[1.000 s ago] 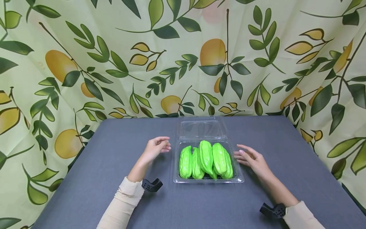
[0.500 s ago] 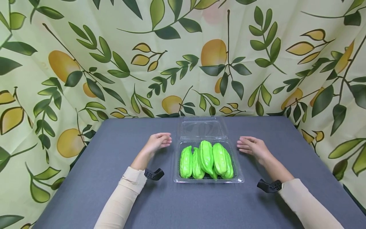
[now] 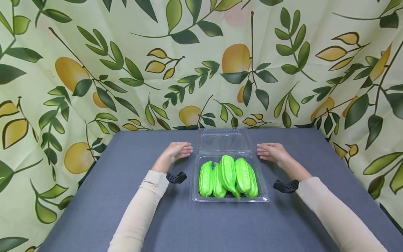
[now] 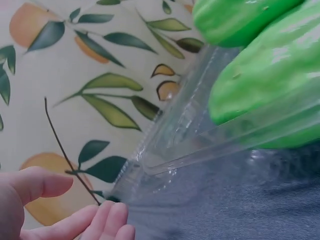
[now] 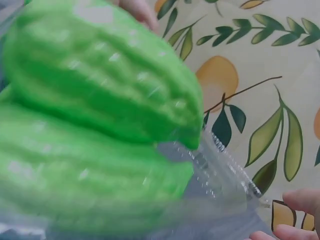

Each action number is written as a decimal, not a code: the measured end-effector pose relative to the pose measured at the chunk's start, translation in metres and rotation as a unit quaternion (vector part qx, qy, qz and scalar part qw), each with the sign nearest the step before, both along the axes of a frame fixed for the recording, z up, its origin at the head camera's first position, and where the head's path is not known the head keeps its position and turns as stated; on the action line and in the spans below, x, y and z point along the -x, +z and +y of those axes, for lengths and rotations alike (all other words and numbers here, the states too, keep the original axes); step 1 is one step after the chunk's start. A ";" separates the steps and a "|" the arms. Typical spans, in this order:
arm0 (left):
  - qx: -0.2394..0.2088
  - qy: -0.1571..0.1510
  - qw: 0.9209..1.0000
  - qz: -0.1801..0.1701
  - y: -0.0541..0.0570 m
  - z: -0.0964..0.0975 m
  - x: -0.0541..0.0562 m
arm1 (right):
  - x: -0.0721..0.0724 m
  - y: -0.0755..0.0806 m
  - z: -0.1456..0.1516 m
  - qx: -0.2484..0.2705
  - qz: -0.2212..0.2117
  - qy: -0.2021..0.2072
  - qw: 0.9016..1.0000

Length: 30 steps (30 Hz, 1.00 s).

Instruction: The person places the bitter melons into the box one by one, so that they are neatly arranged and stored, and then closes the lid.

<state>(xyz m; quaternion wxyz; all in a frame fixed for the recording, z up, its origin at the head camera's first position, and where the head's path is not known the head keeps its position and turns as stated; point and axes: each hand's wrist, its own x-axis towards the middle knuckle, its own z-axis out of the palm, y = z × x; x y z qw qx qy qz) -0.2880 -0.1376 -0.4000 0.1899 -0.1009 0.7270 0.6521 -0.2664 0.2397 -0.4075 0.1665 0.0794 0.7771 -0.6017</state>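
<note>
A clear plastic clamshell box (image 3: 195, 189) stands on the table with its lid (image 3: 225, 141) folded back flat behind it. Several bright green, bumpy bitter melons (image 3: 228, 173) lie side by side inside the box, glossy in the right wrist view. To the left of the lid is my left hand (image 3: 178, 151), fingers extended toward the lid's edge and holding nothing; in the left wrist view the thumb stands apart from the fingers (image 4: 107, 222). On the opposite side my right hand (image 3: 273, 153) reaches toward the lid's right edge with fairly straight fingers, nothing in its grasp.
The dark grey table (image 3: 214, 227) ends at the back against a hanging cloth (image 3: 195, 59) printed with leaves and fruit. A black wrist mount sits below each wrist, the left mount (image 3: 176, 177) and the right mount (image 3: 285, 186).
Both hands have moved farther back, from beside the box's tray to beside its lid. My right hand first drew away from the box, then came back in. The bitter melons have stayed put.
</note>
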 end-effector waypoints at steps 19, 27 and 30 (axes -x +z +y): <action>0.003 0.002 0.999 -0.049 -0.007 0.012 0.016 | 0.022 -0.010 -0.018 0.054 -0.042 -0.034 0.997; 0.006 -0.011 0.999 -0.035 -0.008 0.017 0.018 | 0.022 -0.009 -0.020 0.061 -0.038 -0.040 0.997; 0.004 -0.018 0.999 -0.030 -0.008 0.018 0.018 | 0.023 -0.009 -0.021 0.068 -0.034 -0.041 0.996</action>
